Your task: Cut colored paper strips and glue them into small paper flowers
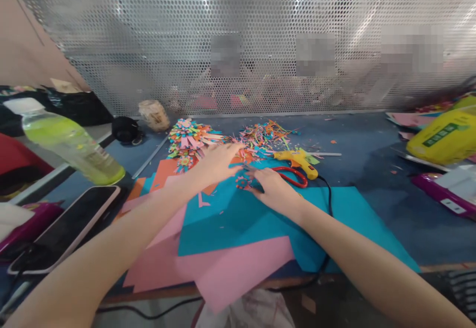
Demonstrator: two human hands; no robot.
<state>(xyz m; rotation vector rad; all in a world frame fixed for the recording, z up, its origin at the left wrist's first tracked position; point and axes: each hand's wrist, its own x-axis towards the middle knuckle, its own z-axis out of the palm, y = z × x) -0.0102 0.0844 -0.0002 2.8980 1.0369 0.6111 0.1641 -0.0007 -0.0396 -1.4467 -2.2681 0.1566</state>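
My left hand (222, 162) reaches over the blue sheet from the left, fingers stretched out and apart, with nothing visible in them. Close to it, my right hand (273, 187) has its thumb and fingers drawn together at a small round paper flower (243, 182) with orange and blue petals. A greyish pointed piece shows between the hands; I cannot make out whether it belongs to the red-handled scissors (300, 179) just behind my right hand. Beneath both lie blue paper (230, 224) and pink paper (241, 263). A pile of fringed paper flowers (186, 137) stands beyond my left hand.
Loose paper strips (266, 134) are heaped at the back. A yellow glue gun (297, 159) trails a black cord. On the left are a drink bottle (74, 144), a phone (69, 229) and a jar (153, 114); a yellow packet (446, 137) lies right. A perforated metal panel (260, 15) closes the back.
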